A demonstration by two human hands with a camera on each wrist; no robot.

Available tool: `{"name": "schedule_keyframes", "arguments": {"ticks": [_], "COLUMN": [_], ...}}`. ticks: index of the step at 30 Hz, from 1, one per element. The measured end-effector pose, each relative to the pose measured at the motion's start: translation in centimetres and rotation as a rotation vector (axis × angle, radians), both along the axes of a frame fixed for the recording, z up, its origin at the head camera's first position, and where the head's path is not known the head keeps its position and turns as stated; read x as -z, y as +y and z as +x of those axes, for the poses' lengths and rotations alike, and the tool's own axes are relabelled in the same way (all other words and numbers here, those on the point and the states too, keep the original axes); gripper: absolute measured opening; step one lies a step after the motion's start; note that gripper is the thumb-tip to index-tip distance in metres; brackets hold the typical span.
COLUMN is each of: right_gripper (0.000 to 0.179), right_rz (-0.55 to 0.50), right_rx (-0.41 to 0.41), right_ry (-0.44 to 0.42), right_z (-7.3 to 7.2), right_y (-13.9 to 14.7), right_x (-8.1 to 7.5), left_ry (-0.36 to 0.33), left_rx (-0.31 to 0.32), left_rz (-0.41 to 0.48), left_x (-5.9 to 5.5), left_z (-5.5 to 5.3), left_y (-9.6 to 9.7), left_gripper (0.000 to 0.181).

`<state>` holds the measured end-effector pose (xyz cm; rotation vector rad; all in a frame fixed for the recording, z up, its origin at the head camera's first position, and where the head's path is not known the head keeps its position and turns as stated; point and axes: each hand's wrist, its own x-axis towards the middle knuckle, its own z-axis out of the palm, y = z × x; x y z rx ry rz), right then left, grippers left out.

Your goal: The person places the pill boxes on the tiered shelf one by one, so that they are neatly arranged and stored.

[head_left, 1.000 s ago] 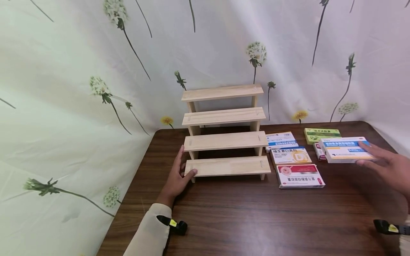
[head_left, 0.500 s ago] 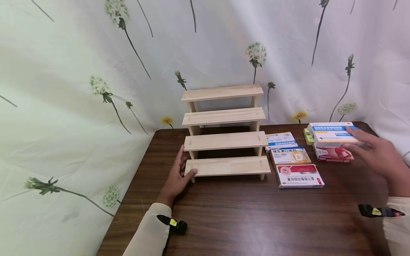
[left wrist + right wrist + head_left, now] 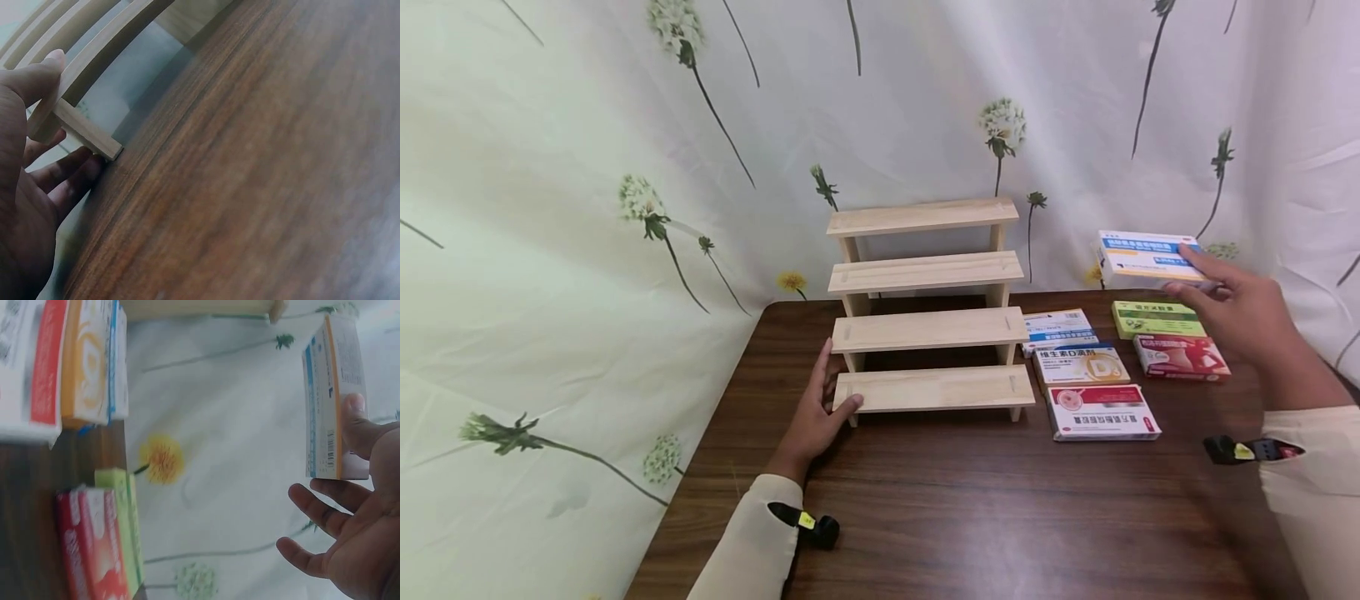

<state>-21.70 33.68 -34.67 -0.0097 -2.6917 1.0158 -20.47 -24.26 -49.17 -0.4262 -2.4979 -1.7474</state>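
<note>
Head view: my right hand [image 3: 1247, 312] pinches a white-and-blue box [image 3: 1142, 257] by one end, clear of the tabletop [image 3: 962, 500]; that off-centre hold might let it tip or slip. My left hand [image 3: 811, 417] grips the wooden stand [image 3: 932, 330], lower left; uneven pressure could shift it.
</note>
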Motion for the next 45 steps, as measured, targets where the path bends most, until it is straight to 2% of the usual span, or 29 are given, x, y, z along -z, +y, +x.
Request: {"name": "schedule_keyframes", "arguments": {"ticks": [4, 8, 13, 16, 20, 24, 28, 35, 41, 45], "right_gripper": [0.068, 0.069, 0.068, 0.068, 0.068, 0.068, 0.068, 0.068, 0.068, 0.069], "right_rz": [-0.034, -0.041, 0.035, 0.032, 0.025, 0.062, 0.120, 0.118, 0.180, 0.185], "right_rx": [-0.006, -0.025, -0.091, -0.112, -0.117, -0.136, -0.165, -0.191, -0.222, -0.234], "right_ry": [-0.045, -0.054, 0.055, 0.105, 0.213, 0.329, 0.384, 0.399, 0.375, 0.373], "right_z": [-1.0, -2.1, -3.3, -3.7, -4.6, -5.3, -5.7, -6.7, -7.8, -8.6], "right_y": [-1.6, -3.1, -4.8, -6.1, -8.5, -11.1, -13.2, -15.6, -17.6, -19.1], "right_x": [-1.3, -2.4, -3.3, -4.0, -4.7, -4.8, -4.6, -4.8, -5.0, -4.9], "left_ry": [0.003, 0.010, 0.019, 0.016, 0.015, 0.024, 0.025, 0.026, 0.019, 0.012], "left_rx": [0.004, 0.027, 0.056, 0.054, 0.056, 0.041, 0.035, 0.038, 0.034, 0.028], "left_rz": [0.003, 0.015, 0.048, 0.050, 0.051, 0.045, 0.026, 0.017, 0.019, 0.012], "left_x": [-0.1, 0.0, 0.2, 0.2, 0.1, 0.0, -0.2, -0.2, -0.1, -0.1], "left_z": [0.0, -0.1, 0.0, 0.0, 0.0, 0.0, 0.0, -0.2, -0.1, 0.0], "left_y": [0.0, 0.0, 0.0, 0.1, 0.0, -0.4, -0.5, -0.2, -0.1, 0.1], "left_gripper": [0.106, 0.106, 0.106, 0.106, 0.106, 0.106, 0.106, 0.106, 0.106, 0.106]}}
